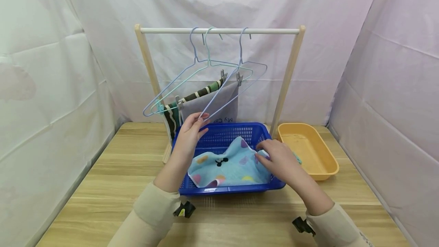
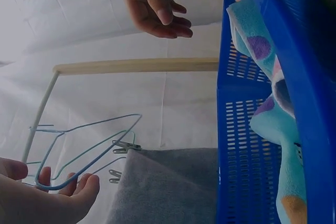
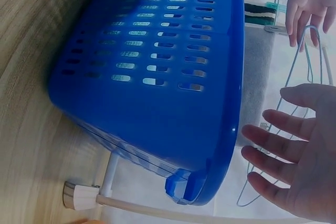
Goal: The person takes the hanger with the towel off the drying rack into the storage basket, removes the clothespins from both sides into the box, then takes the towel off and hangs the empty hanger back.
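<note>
My left hand [image 1: 193, 129] holds the lower corner of a light blue wire hanger [image 1: 219, 91], whose hook hangs on the rack's rail [image 1: 164, 31]. In the left wrist view, the hanger's bent end [image 2: 44, 186] lies between thumb and fingers. My right hand [image 1: 279, 159] hovers at the right side of the blue basket [image 1: 233, 190], fingers loosely spread and holding nothing [image 3: 310, 156]. Inside the basket lies a light blue towel [image 1: 233, 167] with coloured spots, partly folded at its front edge.
Left on the rail hang another blue hanger [image 1: 171, 83] and a mint green hanger [image 1: 207, 54]. A grey cloth [image 1: 209, 104] and a green striped cloth [image 1: 170, 119] hang from metal clips [image 1: 239, 78]. Right of the basket stands a yellow tray [image 1: 330, 161]. Wooden posts [image 1: 287, 81] support the rail.
</note>
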